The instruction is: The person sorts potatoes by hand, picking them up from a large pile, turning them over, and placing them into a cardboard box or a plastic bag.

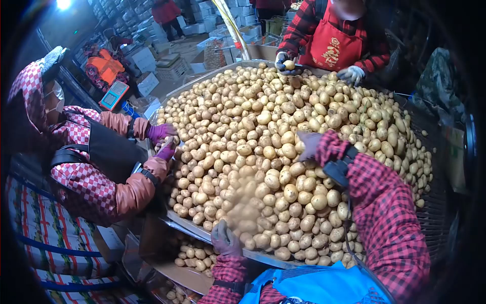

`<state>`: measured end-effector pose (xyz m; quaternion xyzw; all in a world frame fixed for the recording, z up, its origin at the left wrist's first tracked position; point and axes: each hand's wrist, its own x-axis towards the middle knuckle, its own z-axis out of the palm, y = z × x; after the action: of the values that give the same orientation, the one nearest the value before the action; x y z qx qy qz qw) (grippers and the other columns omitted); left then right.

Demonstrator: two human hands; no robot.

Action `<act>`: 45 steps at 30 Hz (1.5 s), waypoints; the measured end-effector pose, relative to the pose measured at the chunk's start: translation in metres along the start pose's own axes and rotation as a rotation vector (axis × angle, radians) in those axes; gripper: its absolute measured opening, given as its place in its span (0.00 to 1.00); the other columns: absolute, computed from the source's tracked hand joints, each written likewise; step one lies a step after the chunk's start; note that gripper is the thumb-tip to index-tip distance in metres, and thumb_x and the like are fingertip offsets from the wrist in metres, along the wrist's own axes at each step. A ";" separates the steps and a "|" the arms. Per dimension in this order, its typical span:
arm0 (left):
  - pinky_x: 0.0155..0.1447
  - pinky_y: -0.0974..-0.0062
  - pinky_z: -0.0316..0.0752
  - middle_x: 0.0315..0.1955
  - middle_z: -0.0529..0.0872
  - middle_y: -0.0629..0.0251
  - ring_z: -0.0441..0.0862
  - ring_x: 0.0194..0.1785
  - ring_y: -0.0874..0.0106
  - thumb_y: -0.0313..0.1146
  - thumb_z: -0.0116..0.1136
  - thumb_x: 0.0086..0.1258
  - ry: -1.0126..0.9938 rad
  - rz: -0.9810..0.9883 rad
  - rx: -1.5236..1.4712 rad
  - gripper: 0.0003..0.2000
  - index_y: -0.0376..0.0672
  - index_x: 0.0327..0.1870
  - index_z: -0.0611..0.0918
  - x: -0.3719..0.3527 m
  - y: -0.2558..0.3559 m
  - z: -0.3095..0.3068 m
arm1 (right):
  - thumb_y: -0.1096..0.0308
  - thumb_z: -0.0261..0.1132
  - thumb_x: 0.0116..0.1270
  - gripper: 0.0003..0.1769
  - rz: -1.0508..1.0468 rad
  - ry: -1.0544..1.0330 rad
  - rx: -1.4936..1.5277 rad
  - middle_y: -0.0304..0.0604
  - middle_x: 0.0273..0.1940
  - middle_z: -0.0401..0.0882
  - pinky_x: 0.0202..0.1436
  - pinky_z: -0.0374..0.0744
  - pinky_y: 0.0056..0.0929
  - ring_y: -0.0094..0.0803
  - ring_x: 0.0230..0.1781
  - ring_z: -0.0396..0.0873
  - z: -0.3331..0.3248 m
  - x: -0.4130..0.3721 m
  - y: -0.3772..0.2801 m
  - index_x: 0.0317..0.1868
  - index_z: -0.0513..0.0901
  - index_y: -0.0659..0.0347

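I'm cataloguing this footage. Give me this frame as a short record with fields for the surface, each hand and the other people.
Surface: metal table heaped with potatoes
Left hand: gloved, at the table's near edge, beside blurred potatoes
Right hand: gloved, laid on the pile
Person at left: purple gloves at the table's side
Person opposite: red apron, holds one potato
Below table: box with potatoes

Left hand (225, 238) by table (273, 259) edge; right hand (309, 144) apparently resting on potatoes (253, 131).

Potatoes (263, 152) heap on the table (187, 225); a box (192, 279) sits below its near edge; left hand (225, 239) at that edge, right hand (310, 143) on the heap, farther right
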<state>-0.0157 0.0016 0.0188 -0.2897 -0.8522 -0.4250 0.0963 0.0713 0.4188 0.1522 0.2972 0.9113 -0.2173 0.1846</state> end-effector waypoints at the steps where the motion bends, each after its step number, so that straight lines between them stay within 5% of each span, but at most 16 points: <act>1: 0.60 0.60 0.71 0.49 0.77 0.52 0.75 0.53 0.55 0.22 0.54 0.63 0.001 0.000 0.001 0.18 0.41 0.56 0.78 -0.001 0.000 0.000 | 0.50 0.74 0.45 0.53 -0.035 -0.012 -0.032 0.67 0.54 0.76 0.60 0.74 0.43 0.55 0.55 0.76 0.004 0.010 -0.008 0.69 0.60 0.66; 7: 0.58 0.61 0.73 0.50 0.76 0.54 0.76 0.53 0.56 0.25 0.55 0.66 0.027 0.037 0.037 0.17 0.43 0.57 0.78 -0.005 -0.006 0.003 | 0.58 0.65 0.57 0.39 0.063 0.092 0.024 0.68 0.59 0.69 0.58 0.75 0.51 0.60 0.54 0.76 0.062 -0.015 -0.077 0.68 0.63 0.59; 10: 0.59 0.61 0.72 0.50 0.76 0.53 0.76 0.54 0.56 0.25 0.54 0.66 0.032 0.028 0.012 0.17 0.43 0.57 0.78 -0.007 -0.011 0.007 | 0.48 0.65 0.60 0.44 -0.226 0.102 0.138 0.69 0.65 0.60 0.63 0.72 0.49 0.60 0.60 0.73 0.080 -0.038 -0.065 0.72 0.59 0.54; 14: 0.59 0.59 0.72 0.50 0.76 0.52 0.75 0.54 0.54 0.25 0.53 0.66 0.028 0.026 -0.002 0.17 0.43 0.57 0.78 -0.011 -0.016 0.010 | 0.45 0.66 0.58 0.46 -0.288 -0.078 0.039 0.66 0.67 0.60 0.66 0.70 0.46 0.58 0.63 0.70 0.085 -0.078 -0.060 0.72 0.61 0.56; 19: 0.59 0.58 0.71 0.50 0.75 0.52 0.75 0.53 0.54 0.24 0.54 0.65 0.033 0.022 0.014 0.18 0.42 0.57 0.78 -0.014 -0.021 0.015 | 0.44 0.64 0.60 0.39 -0.455 0.095 0.187 0.62 0.64 0.67 0.68 0.67 0.44 0.57 0.64 0.69 0.080 -0.124 -0.025 0.67 0.69 0.59; 24: 0.60 0.62 0.70 0.49 0.76 0.53 0.75 0.53 0.57 0.23 0.53 0.65 0.068 0.052 0.008 0.18 0.42 0.57 0.78 -0.016 -0.021 0.016 | 0.44 0.64 0.60 0.38 -0.291 0.485 -0.072 0.59 0.61 0.71 0.66 0.68 0.44 0.57 0.62 0.70 0.071 -0.153 0.025 0.65 0.71 0.59; 27: 0.58 0.60 0.71 0.50 0.75 0.51 0.75 0.53 0.55 0.25 0.53 0.66 0.046 0.032 -0.001 0.17 0.41 0.57 0.78 -0.015 -0.017 0.013 | 0.42 0.67 0.56 0.45 -0.104 0.387 -0.110 0.61 0.61 0.70 0.66 0.68 0.43 0.56 0.63 0.69 0.077 -0.152 0.041 0.68 0.66 0.60; 30: 0.58 0.60 0.71 0.49 0.76 0.52 0.75 0.53 0.55 0.25 0.53 0.67 0.043 0.038 0.008 0.17 0.41 0.57 0.79 -0.017 -0.019 0.013 | 0.38 0.70 0.49 0.62 -0.067 0.160 0.139 0.64 0.65 0.64 0.68 0.66 0.50 0.57 0.64 0.68 0.101 -0.142 0.033 0.75 0.49 0.63; 39: 0.59 0.60 0.71 0.49 0.76 0.53 0.76 0.52 0.55 0.24 0.55 0.65 0.104 0.081 0.012 0.17 0.41 0.56 0.79 -0.021 -0.026 0.020 | 0.37 0.71 0.47 0.57 -0.032 0.167 -0.172 0.62 0.64 0.63 0.64 0.68 0.57 0.67 0.65 0.62 0.111 -0.158 -0.017 0.72 0.58 0.56; 45: 0.60 0.61 0.71 0.49 0.77 0.53 0.76 0.53 0.55 0.23 0.54 0.65 0.096 0.038 -0.013 0.18 0.41 0.56 0.79 -0.023 -0.024 0.019 | 0.42 0.71 0.50 0.50 -0.167 0.100 -0.281 0.63 0.73 0.47 0.63 0.66 0.63 0.62 0.70 0.57 0.130 -0.158 -0.060 0.71 0.62 0.52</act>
<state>-0.0096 -0.0044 -0.0182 -0.2858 -0.8381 -0.4419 0.1434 0.1806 0.2365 0.1339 0.2021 0.9623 -0.0870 0.1599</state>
